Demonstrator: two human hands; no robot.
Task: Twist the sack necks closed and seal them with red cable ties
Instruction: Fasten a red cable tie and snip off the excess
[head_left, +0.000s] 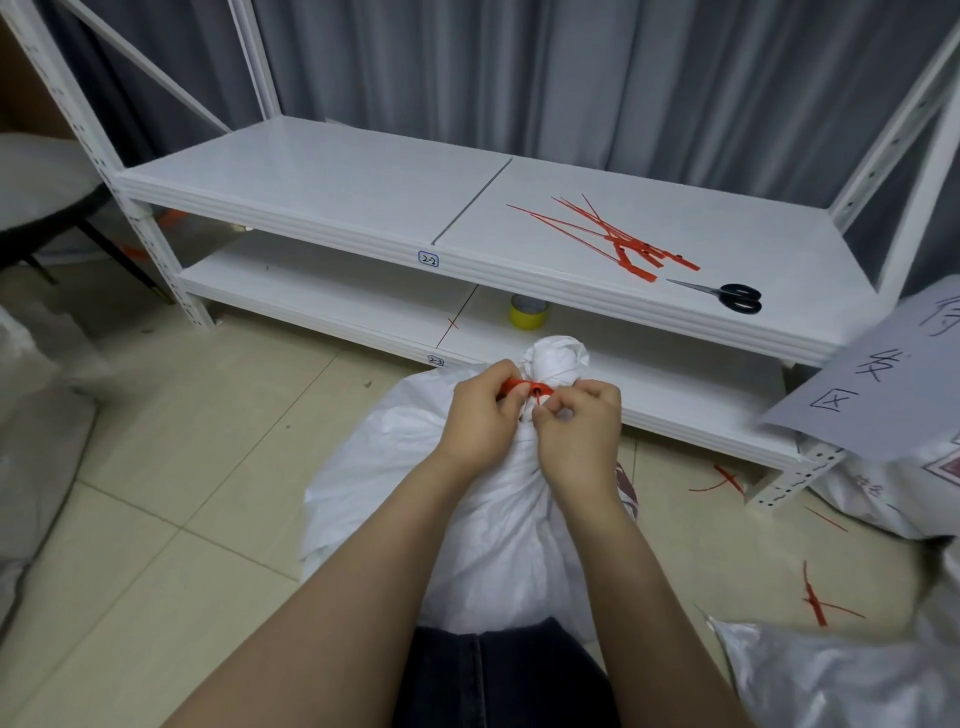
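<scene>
Sack (467, 519), white and full, stands directly beneath the grip; its twisted neck (556, 361) bunches just beyond the fingers. Left hand (480, 410) is clenched around the head end of the red cable tie (527, 388), which lies against the neck. Right hand (579, 426), touching the left, pinches at the same spot, apparently on the tie's tail, though the tail itself is hidden.

Assessment: the neck is twisted and the tie is being threaded or cinched; whether the tail has entered the head cannot be told. The next move calls for a firm pull on the tail while the head is braced.

Beyond and right of the grip, the upper shelf (322, 176) carries spare ties (608, 236) and scissors (727, 296).
</scene>
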